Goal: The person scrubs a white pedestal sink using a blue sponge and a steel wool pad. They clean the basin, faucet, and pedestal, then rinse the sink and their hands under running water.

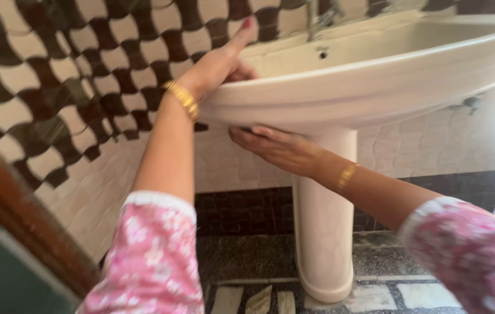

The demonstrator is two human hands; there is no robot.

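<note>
Single head-worn view, close up, angled down and somewhat tilted, facing washbasin [375,87] and tiled wall [73,75]

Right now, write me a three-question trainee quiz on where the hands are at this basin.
1. True or false: the left hand rests on the rim of the washbasin.
2. Where is the right hand? A) on the tap B) under the basin's edge C) on the floor
3. Fill in: the basin stands on a white ____.

Key: 1 true; 2 B; 3 pedestal.
</note>
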